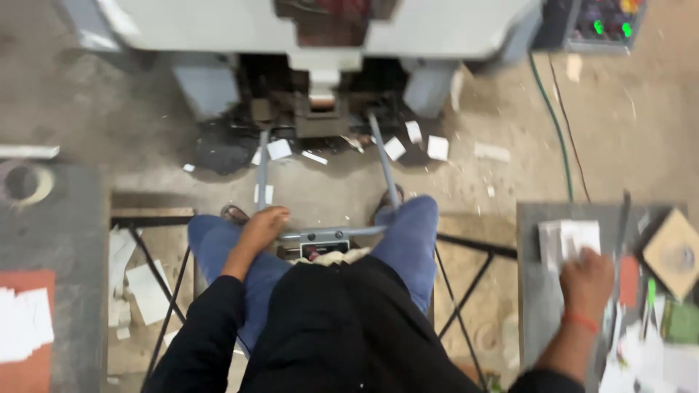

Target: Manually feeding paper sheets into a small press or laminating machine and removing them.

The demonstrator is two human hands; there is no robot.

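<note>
1. In the head view you are sitting on a frame stool facing the grey press machine [320,29] at the far side, your knees in blue trousers spread either side of a metal lever frame [328,234] that is running from between your legs out toward the machine's base.
2. Your left hand [261,227] is resting on your left knee — fingers curled loosely downward, gripping nothing that I can see.
3. Your right hand [585,275] is reaching out to the small grey side table [535,291] on the right and is lying on the near edge of a stack of white paper sheets [569,239]; the picture is blurring here, so I cannot tell whether the fingers are pinching a sheet or only pressing on top.
4. Just right of the stack, a thin dark rod [622,225], a tan square block [673,251] and green and red scraps are crowding the table.
5. White offcuts [437,148] are lying scattered on the floor near the machine's foot, and more white pieces [25,324] are sitting on the red surface at the near left.
6. Risk, as I judge it — a hurried grab could be lifting several sheets at once, or knocking the rod off the crowded table; loose paper underfoot could be letting your foot slip.
</note>
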